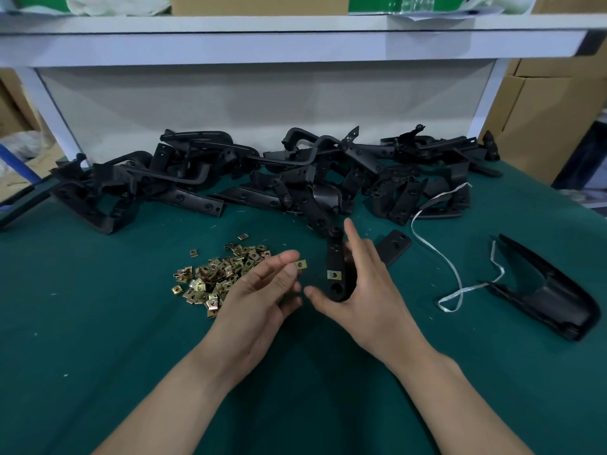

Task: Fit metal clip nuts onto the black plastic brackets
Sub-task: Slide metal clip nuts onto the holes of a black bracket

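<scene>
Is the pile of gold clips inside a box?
No, the pile of gold clips lies loose on the green table cover, beside the left hand.

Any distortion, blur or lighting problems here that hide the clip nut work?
Head view: wide-angle bowing curves the white shelf edge; head view: the pile of black plastic brackets merges into one dark mass; head view: the brass-coloured metal clip nut in the left hand reads clearly.
</scene>
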Motion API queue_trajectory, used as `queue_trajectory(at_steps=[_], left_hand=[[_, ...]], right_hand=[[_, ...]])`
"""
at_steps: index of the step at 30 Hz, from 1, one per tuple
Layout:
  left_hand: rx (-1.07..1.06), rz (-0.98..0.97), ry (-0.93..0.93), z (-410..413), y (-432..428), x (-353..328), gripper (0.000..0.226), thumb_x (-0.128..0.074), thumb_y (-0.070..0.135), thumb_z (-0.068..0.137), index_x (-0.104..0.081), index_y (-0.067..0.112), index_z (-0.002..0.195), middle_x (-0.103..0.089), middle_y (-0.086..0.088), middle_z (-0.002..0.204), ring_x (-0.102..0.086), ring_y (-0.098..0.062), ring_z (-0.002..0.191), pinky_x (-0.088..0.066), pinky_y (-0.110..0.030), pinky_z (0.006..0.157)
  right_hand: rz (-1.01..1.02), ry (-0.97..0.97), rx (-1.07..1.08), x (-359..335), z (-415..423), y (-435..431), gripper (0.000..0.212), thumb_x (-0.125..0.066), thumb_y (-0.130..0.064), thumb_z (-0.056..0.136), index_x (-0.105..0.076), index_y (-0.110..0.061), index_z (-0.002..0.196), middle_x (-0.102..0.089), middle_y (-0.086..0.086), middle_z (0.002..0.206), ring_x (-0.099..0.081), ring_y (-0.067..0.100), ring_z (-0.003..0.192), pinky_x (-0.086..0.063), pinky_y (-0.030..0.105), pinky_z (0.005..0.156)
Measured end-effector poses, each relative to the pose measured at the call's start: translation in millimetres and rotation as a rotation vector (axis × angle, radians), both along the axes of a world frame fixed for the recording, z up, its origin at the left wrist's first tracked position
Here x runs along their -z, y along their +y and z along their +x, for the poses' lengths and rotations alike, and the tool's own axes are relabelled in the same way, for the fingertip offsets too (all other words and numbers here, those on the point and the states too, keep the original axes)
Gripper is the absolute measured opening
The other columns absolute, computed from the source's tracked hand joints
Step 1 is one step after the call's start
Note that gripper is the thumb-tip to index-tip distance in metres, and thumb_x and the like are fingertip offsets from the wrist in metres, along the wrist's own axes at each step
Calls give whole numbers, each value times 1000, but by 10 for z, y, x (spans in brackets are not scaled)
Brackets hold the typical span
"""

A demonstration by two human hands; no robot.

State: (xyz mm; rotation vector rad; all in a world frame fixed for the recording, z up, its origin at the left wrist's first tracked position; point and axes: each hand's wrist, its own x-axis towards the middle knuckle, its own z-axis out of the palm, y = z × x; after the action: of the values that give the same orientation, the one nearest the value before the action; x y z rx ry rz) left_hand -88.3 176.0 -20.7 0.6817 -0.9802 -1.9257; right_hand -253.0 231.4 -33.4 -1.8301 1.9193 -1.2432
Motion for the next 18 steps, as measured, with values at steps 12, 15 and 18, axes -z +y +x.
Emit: queue_trajectory(at_steps=[12, 15, 18], left_hand=[[30, 3, 9, -12, -14, -6, 20, -63, 30, 88, -73, 13, 89, -65, -1, 80, -58, -8, 66, -57, -25, 73], [12, 24, -4, -13, -10, -20, 21, -64, 32, 88, -67, 14, 79, -65, -3, 76, -58, -10, 64, -57, -25, 69], [13, 23, -19, -13, -7, -37, 24, -65, 34, 87, -68, 17, 70, -62, -2, 73, -54, -9, 61, -55, -24, 65]], right_hand=[[27, 111, -27, 22, 26, 14, 94, -57, -65, 78, -5, -44, 154, -37, -26, 116, -39, 5, 111, -34, 19, 91], [21, 96, -22, 14, 28, 14, 93, -57, -63, 79, -7, -42, 155, -39, -25, 116, -42, 9, 111, -37, 22, 93], [21, 83, -18, 4, 28, 12, 92, -57, -62, 80, -8, -41, 155, -40, -23, 116, -44, 11, 111, -40, 26, 95]])
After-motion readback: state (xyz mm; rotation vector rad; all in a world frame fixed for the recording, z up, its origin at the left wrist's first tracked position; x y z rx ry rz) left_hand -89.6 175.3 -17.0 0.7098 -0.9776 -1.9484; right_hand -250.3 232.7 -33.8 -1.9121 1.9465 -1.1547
